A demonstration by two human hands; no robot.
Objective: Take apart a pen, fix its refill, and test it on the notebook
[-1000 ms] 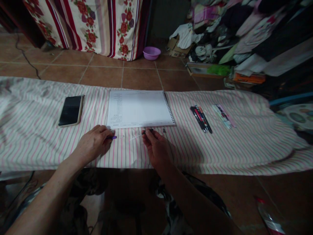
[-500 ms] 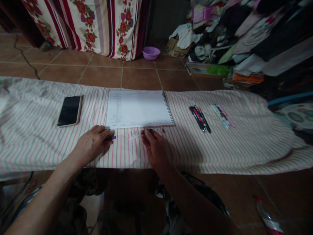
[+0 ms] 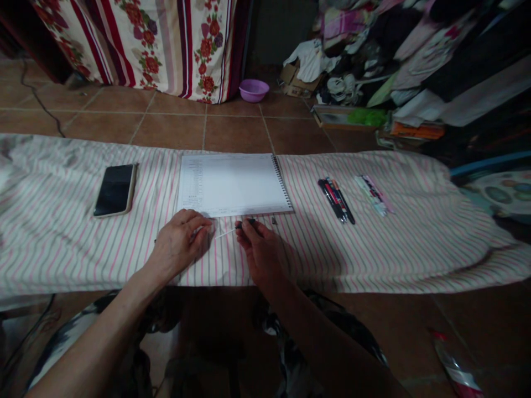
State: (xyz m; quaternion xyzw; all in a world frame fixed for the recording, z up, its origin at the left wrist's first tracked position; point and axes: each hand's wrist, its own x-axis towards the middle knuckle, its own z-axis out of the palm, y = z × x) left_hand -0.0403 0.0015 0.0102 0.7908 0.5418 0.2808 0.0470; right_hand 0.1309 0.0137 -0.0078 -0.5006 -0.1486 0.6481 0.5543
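My right hand (image 3: pixel 263 246) pinches a black pen barrel (image 3: pixel 245 223) just below the notebook. A thin white pen refill (image 3: pixel 225 234) sticks out leftward from it, over the striped cloth. My left hand (image 3: pixel 182 237) rests on the cloth at the notebook's lower left corner, its fingers bent and pressed together. Whatever lies between those fingertips is too small or hidden to make out. The spiral notebook (image 3: pixel 243 182) lies flat, turned to a mostly blank page with a printed table on its left. A small dark piece (image 3: pixel 274 220) sits right of my right hand.
A phone (image 3: pixel 115 189) lies on the left of the striped cloth (image 3: pixel 62 237). To the right are dark pens (image 3: pixel 337 200) and lighter pens (image 3: pixel 374 195). Beyond, a purple basin (image 3: pixel 253 90) stands on the tiled floor. A bottle (image 3: pixel 456 365) lies at lower right.
My left hand has moved right, to the notebook's lower edge; the purple piece at its fingers no longer shows. My right hand keeps its hold on the pen barrel. The view has shifted slightly.
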